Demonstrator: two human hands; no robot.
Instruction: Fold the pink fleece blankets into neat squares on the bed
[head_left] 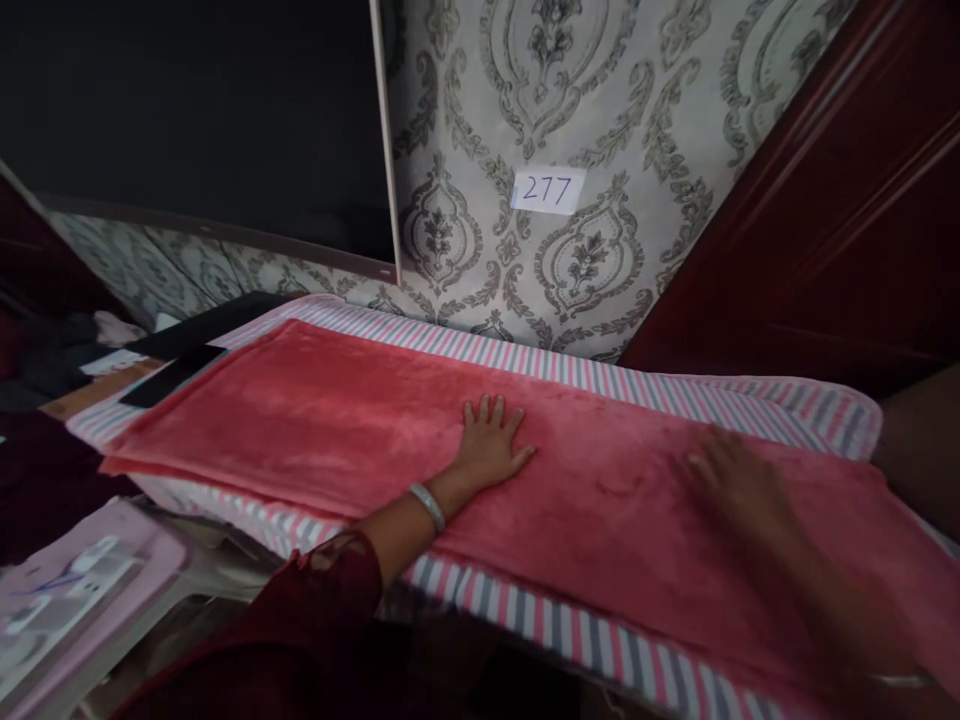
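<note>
A long red plush blanket [337,400], folded into a strip, lies across a cloth with pink, grey and white stripes [517,605]. My left hand [489,445] rests flat on the middle of the blanket, fingers spread; a silver bangle circles that wrist. Farther right, my right hand [739,485] is over the blanket, blurred by motion. Its fingers look stretched out and nothing shows in them, though I cannot tell whether the palm touches the fabric.
A flat black object [172,376] lies at the blanket's left end. Behind are a large dark screen [202,120] and patterned wallpaper with a paper label reading 277 [548,190]. A pinkish plastic stool [142,540] with papers stands at lower left. Dark red wood [840,220] rises at right.
</note>
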